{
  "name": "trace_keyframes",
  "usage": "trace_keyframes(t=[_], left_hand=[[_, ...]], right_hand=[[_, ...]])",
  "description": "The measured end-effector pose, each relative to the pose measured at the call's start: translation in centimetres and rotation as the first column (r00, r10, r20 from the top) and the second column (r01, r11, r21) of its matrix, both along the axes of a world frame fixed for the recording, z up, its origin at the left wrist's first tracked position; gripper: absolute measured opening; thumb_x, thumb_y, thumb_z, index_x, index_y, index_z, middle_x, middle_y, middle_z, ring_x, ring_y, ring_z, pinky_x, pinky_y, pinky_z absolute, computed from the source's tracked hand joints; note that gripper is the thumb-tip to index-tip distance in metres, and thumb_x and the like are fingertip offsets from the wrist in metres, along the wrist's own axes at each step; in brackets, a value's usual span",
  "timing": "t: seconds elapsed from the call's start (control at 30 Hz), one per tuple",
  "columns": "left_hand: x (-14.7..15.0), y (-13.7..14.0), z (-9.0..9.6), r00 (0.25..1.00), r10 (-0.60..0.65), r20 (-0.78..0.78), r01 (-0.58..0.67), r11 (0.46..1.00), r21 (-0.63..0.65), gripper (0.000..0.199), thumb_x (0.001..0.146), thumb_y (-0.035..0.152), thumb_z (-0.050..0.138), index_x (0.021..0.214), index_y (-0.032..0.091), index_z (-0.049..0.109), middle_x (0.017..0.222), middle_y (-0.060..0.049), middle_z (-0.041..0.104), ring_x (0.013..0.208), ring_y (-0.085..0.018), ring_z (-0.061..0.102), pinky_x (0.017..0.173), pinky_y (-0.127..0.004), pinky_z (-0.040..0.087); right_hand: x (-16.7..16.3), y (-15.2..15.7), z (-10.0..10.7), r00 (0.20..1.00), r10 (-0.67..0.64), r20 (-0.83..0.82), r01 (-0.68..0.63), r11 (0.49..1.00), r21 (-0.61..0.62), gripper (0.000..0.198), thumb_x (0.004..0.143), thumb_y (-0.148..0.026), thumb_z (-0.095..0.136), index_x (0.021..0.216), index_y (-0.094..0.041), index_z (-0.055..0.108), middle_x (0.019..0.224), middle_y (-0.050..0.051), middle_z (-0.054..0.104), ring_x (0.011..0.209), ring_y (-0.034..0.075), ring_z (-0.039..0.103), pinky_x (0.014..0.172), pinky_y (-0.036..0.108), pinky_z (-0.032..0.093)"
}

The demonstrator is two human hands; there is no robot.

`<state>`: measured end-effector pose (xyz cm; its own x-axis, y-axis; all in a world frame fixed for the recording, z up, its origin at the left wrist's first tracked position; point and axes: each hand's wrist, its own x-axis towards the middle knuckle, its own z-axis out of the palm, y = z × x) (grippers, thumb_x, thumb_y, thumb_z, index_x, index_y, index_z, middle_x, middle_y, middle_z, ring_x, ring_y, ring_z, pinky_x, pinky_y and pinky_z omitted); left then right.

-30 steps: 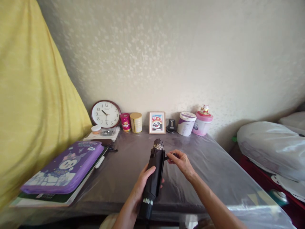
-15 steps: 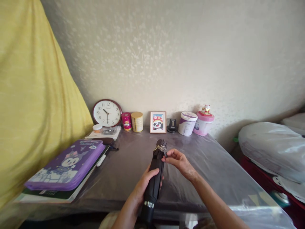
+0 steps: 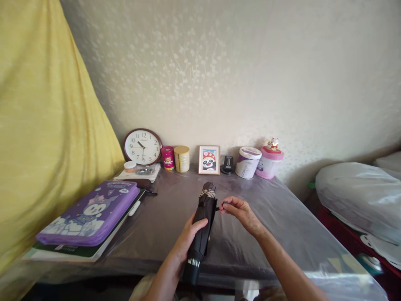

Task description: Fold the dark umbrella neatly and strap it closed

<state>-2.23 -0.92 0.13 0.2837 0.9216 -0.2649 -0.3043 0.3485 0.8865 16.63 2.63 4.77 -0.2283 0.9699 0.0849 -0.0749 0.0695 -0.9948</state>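
A folded black umbrella (image 3: 200, 234) is tilted above the front of the table, its handle toward me and a light patterned cord (image 3: 207, 193) near its far end. My left hand (image 3: 191, 234) wraps around its middle, thumb on top; the other fingers are mostly hidden beneath. To the right of the umbrella, my right hand (image 3: 239, 211) pinches a thin black strap (image 3: 218, 208) between thumb and forefinger. The strap stretches from the umbrella's side to those fingertips.
Left are a purple zip case (image 3: 94, 213) on a green book, and a wall clock (image 3: 143, 147). Along the wall stand two tins, a picture frame (image 3: 209, 160), a small black device (image 3: 228, 164) and two tubs. White plastic bags (image 3: 360, 200) lie right of the table (image 3: 282, 234).
My right hand has drawn the strap rightward, away from the umbrella's side. The umbrella has shifted slightly left with my left hand still around it.
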Motion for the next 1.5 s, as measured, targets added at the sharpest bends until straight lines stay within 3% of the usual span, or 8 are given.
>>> trace_keyframes(t=[0.2,0.3,0.4,0.57,0.83,1.03,1.27,1.5], left_hand=[[0.1,-0.2,1.0,0.999,0.016,-0.049,-0.015,1.000,0.015,0.058,0.068,0.038,0.065,0.121,0.021,0.048,0.058,0.003,0.059,0.047,-0.013,0.056,0.047,-0.023,0.043],[0.4,-0.4,1.2,0.997,0.048,-0.064,-0.039,0.989,0.143,0.052,0.070,0.032,0.065,0.119,0.021,0.052,0.084,-0.002,0.068,0.072,-0.017,0.063,0.064,-0.024,0.047],[0.7,-0.5,0.9,0.992,0.106,-0.070,-0.083,0.957,0.280,0.049,0.070,0.026,0.064,0.118,0.020,0.054,0.111,-0.003,0.063,0.102,-0.021,0.057,0.087,-0.027,0.041],[1.1,-0.4,0.3,0.986,0.149,-0.078,-0.110,0.922,0.371,0.054,0.069,0.020,0.063,0.121,0.019,0.050,0.125,-0.004,0.055,0.119,-0.022,0.046,0.102,-0.030,0.031],[1.0,-0.8,-0.3,0.961,0.165,-0.224,-0.038,0.875,0.483,0.061,0.074,0.018,0.056,0.133,0.020,0.038,0.135,-0.004,0.045,0.125,-0.022,0.039,0.107,-0.033,0.025],[0.8,-0.7,-0.8,0.921,0.196,-0.338,0.003,0.861,0.508,0.061,0.076,0.020,0.056,0.133,0.020,0.037,0.133,-0.005,0.048,0.122,-0.022,0.043,0.104,-0.035,0.028],[0.8,-1.0,-0.6,0.921,0.227,-0.317,-0.024,0.844,0.536,0.058,0.072,0.018,0.059,0.129,0.021,0.045,0.130,-0.005,0.051,0.121,-0.023,0.044,0.104,-0.033,0.028],[1.2,-0.7,-0.5,0.968,0.125,-0.218,-0.014,0.892,0.452,0.059,0.071,0.017,0.059,0.128,0.020,0.044,0.126,-0.003,0.054,0.118,-0.022,0.047,0.102,-0.034,0.032]], right_hand=[[-0.2,-0.1,0.0,0.990,0.056,0.126,-0.070,0.992,0.109,0.022,0.073,-0.041,0.063,0.080,-0.021,0.067,0.076,0.000,0.065,0.070,0.014,0.059,0.076,0.029,0.046],[-1.0,-0.3,-0.4,0.980,0.082,0.182,-0.107,0.986,0.131,0.021,0.076,-0.041,0.060,0.083,-0.022,0.068,0.077,0.000,0.065,0.072,0.015,0.060,0.076,0.029,0.046],[-1.6,-0.4,-0.6,0.971,0.083,0.226,-0.127,0.974,0.188,0.019,0.078,-0.039,0.058,0.084,-0.024,0.069,0.083,0.001,0.063,0.075,0.015,0.059,0.076,0.029,0.046],[-2.1,-0.3,-0.9,0.958,0.066,0.279,-0.141,0.955,0.260,0.017,0.077,-0.037,0.059,0.084,-0.026,0.070,0.090,0.003,0.058,0.079,0.016,0.057,0.071,0.027,0.049],[-2.5,0.1,-1.5,0.940,-0.040,0.340,-0.042,0.972,0.230,0.009,0.073,-0.030,0.063,0.079,-0.024,0.067,0.071,-0.002,0.062,0.063,0.014,0.057,0.063,0.026,0.045],[-2.9,0.0,-1.4,0.898,-0.113,0.424,-0.022,0.954,0.300,0.006,0.074,-0.025,0.059,0.071,-0.024,0.064,0.067,-0.002,0.061,0.060,0.013,0.057,0.060,0.025,0.042],[-3.4,0.1,-1.9,0.862,-0.191,0.469,0.002,0.928,0.373,0.005,0.075,-0.022,0.057,0.072,-0.023,0.061,0.075,0.000,0.056,0.060,0.012,0.054,0.057,0.025,0.043],[-3.4,0.7,-2.2,0.862,-0.282,0.422,0.145,0.933,0.328,0.010,0.072,-0.028,0.059,0.075,-0.021,0.053,0.066,-0.003,0.055,0.057,0.012,0.051,0.055,0.024,0.042]])
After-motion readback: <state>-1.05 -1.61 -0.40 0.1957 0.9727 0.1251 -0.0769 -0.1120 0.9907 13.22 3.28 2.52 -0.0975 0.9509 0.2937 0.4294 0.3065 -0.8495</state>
